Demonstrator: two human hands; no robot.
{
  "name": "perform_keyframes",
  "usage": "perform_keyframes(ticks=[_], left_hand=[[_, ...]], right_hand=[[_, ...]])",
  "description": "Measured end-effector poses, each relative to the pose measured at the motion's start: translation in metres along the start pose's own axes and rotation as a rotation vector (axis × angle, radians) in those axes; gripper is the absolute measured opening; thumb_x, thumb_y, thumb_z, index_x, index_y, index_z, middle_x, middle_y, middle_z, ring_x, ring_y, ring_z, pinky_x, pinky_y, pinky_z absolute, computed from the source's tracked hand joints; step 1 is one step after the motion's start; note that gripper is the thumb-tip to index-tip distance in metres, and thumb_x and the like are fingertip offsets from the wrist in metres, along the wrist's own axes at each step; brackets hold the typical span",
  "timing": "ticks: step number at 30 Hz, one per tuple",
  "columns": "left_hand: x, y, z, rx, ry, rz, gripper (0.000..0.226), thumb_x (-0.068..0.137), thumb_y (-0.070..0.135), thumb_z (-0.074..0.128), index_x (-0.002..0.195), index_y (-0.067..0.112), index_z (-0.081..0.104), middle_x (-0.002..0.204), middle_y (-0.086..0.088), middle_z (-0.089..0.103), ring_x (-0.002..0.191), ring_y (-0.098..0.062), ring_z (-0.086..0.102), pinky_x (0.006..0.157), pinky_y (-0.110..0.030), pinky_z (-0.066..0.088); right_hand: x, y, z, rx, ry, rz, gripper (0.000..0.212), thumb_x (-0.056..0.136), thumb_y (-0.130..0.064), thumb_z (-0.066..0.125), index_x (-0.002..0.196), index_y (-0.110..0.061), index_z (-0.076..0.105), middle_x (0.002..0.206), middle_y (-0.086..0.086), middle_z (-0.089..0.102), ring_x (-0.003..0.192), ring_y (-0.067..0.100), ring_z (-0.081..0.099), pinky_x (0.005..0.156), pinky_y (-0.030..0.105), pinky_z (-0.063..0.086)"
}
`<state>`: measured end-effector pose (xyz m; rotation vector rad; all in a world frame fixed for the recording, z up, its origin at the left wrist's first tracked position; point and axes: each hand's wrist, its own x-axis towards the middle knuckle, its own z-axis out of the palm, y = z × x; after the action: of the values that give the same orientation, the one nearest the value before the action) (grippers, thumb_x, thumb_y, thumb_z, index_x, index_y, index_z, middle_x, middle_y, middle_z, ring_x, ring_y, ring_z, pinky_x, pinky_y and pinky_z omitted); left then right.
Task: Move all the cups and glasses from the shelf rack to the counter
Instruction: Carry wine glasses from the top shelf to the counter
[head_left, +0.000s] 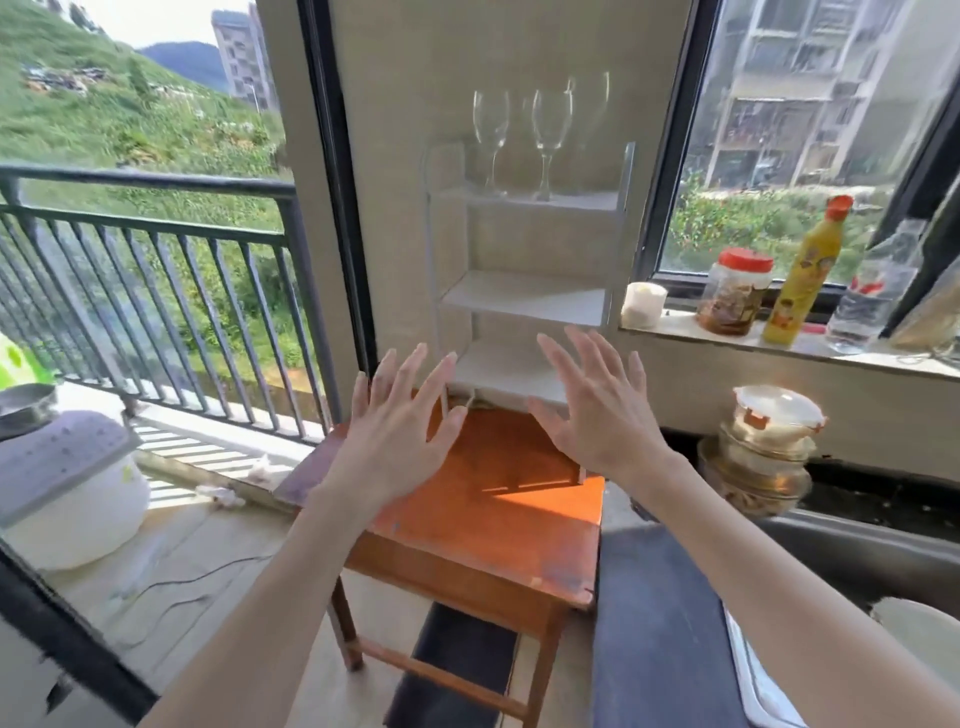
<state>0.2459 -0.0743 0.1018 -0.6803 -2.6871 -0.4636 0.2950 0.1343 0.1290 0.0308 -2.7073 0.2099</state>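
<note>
orange wooden table, white shelf rack, windowsill

Three clear stemmed wine glasses stand upright on the top tier of a white shelf rack in the upper middle of the frame. The left glass and middle glass stand in front. The right glass is set behind and blurred.
</note>
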Motion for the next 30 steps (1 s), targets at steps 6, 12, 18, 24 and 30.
perform_keyframes(ticks=[6,12,18,24,30], left_hand=[[0.109,-0.059,-0.01,-0.042,-0.02,0.11,0.059,0.091,0.051,0.023,0.144,0.04,-0.001,0.158,0.003,0.0,0.143,-0.021,-0.012,0.114,-0.045,-0.009],[0.2,-0.064,-0.014,-0.279,0.016,0.212,0.056,0.093,0.045,0.03,0.145,0.035,0.011,0.157,-0.001,0.009,0.144,-0.021,-0.002,0.116,-0.044,0.003],[0.285,-0.049,-0.022,-0.565,0.232,0.273,0.056,0.094,0.031,0.04,0.144,0.017,0.02,0.151,-0.002,0.025,0.138,-0.014,0.022,0.104,-0.02,0.015],[0.366,-0.036,-0.029,-0.792,0.316,0.162,0.067,0.089,0.028,0.055,0.143,0.014,0.02,0.147,-0.008,0.031,0.134,-0.021,0.032,0.109,-0.033,0.028],[0.417,-0.016,-0.031,-1.008,0.285,0.028,0.091,0.078,0.042,0.066,0.145,0.016,0.012,0.141,-0.005,0.039,0.122,-0.021,0.047,0.1,-0.04,0.041]], right_hand=[[0.101,-0.02,0.014,0.003,0.039,0.116,0.063,0.091,-0.05,0.039,0.145,-0.029,0.014,0.157,0.004,0.011,0.144,0.023,0.004,0.115,0.055,0.005],[0.179,-0.014,-0.003,0.042,0.21,0.127,0.061,0.092,-0.04,0.045,0.144,-0.019,0.023,0.153,0.008,0.025,0.142,0.026,0.016,0.114,0.045,0.02],[0.258,0.005,-0.017,0.167,0.45,0.167,0.063,0.09,-0.03,0.053,0.141,-0.005,0.026,0.144,0.014,0.036,0.132,0.029,0.034,0.1,0.033,0.033],[0.325,0.031,-0.025,0.356,0.602,0.357,0.082,0.079,-0.045,0.063,0.14,-0.009,0.022,0.138,0.014,0.038,0.127,0.031,0.038,0.1,0.038,0.034],[0.362,0.044,-0.019,0.638,0.641,0.448,0.086,0.073,-0.05,0.068,0.138,-0.011,0.028,0.13,0.009,0.045,0.12,0.024,0.044,0.1,0.034,0.036]])
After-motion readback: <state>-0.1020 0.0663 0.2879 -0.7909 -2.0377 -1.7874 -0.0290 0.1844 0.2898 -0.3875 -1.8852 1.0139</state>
